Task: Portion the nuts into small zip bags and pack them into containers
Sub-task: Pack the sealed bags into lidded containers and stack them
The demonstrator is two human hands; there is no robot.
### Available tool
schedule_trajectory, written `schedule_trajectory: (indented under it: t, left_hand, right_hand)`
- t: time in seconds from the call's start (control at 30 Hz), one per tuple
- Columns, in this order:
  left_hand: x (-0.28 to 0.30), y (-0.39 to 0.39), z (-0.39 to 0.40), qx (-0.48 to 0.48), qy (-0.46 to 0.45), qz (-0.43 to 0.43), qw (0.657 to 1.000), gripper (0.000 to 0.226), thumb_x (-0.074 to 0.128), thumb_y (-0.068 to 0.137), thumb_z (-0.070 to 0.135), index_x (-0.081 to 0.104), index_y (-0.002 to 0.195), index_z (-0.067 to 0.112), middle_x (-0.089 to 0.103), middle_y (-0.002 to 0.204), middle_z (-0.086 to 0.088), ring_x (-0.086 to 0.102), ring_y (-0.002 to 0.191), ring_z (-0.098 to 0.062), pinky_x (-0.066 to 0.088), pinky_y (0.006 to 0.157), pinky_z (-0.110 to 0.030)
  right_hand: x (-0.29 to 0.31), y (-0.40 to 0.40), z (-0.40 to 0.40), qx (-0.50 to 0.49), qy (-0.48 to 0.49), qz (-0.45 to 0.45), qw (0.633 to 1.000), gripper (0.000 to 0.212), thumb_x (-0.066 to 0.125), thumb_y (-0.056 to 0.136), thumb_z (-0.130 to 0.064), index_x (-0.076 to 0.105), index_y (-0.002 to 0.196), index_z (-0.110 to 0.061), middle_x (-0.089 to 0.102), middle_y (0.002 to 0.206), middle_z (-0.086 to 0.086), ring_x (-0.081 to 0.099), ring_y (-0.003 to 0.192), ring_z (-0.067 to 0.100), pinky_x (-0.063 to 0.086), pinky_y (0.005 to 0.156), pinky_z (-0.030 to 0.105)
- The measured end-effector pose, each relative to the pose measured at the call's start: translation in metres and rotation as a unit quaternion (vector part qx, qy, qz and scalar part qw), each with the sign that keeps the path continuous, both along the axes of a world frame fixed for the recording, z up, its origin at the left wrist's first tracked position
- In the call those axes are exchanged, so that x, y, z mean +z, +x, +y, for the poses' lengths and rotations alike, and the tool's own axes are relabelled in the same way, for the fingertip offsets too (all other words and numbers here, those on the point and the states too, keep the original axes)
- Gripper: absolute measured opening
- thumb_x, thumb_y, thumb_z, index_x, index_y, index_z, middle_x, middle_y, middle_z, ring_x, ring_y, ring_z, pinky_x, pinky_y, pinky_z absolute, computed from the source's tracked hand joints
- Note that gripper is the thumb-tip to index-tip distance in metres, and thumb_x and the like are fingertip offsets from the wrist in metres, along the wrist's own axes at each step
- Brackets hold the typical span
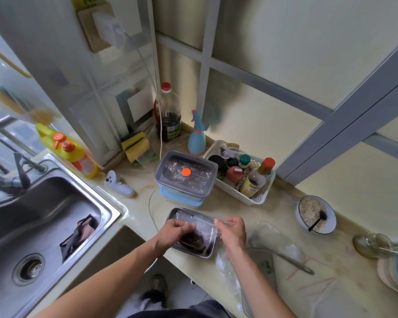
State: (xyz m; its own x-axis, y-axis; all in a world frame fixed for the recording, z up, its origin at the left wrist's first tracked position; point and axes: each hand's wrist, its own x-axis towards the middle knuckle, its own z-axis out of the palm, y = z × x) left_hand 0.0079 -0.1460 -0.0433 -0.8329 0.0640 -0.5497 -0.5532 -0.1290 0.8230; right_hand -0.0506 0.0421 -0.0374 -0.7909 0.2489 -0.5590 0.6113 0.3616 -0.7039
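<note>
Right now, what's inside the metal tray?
The metal tray holds a clear zip bag with dark nuts, gripped by the left hand and right hand. The hands cover the tray floor.

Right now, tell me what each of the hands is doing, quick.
Left hand: fingers curled, pinching the left edge of the clear zip bag over the metal tray.
Right hand: gripping the bag's right edge.

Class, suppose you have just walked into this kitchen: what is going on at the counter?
A person holds a small clear zip bag with both hands over a metal tray on the counter. The left hand and right hand pinch the bag's top; dark nuts show inside. Behind the tray stands a lidded container stacked on a blue one.
</note>
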Motion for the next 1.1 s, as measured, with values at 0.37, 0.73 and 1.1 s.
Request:
schedule_trajectory:
  t: [0.37, 0.73, 1.1]
  left_hand:
    - [-0.003, 0.0, -0.004, 0.032, 0.053, 0.037, 0.997, 0.03, 0.077, 0.087, 0.028, 0.077, 0.095, -0.001, 0.072, 0.107, -0.019, 0.068, 0.1, -0.027, 0.052, 0.09, -0.035]
    - [-0.021, -0.002, -0.021, 0.014, -0.178, 0.156, 0.971, 0.041, 0.08, 0.069, 0.034, 0.056, 0.096, 0.014, 0.069, 0.095, -0.002, 0.064, 0.088, -0.022, 0.051, 0.084, -0.045]
    - [-0.038, 0.015, -0.018, -0.058, -0.587, 0.223, 0.776, 0.03, 0.065, 0.079, 0.033, 0.054, 0.099, 0.015, 0.05, 0.102, -0.002, 0.046, 0.089, -0.024, 0.045, 0.07, -0.036]
  right_hand:
    - [-0.005, 0.022, -0.007, 0.44, 0.109, 0.096, 0.886, 0.055, 0.069, 0.077, -0.055, 0.06, 0.125, -0.031, 0.069, 0.115, -0.012, 0.062, 0.103, 0.009, 0.044, 0.094, 0.029]
    - [-0.003, 0.007, -0.016, 0.352, 0.087, 0.188, 0.913, 0.028, 0.078, 0.079, -0.018, 0.064, 0.101, -0.025, 0.054, 0.107, -0.006, 0.058, 0.092, 0.009, 0.047, 0.086, 0.023]
    - [-0.038, 0.043, -0.024, 0.517, 0.31, 0.185, 0.776, 0.052, 0.082, 0.068, -0.008, 0.052, 0.109, -0.02, 0.049, 0.11, 0.005, 0.061, 0.091, 0.026, 0.055, 0.075, 0.035]
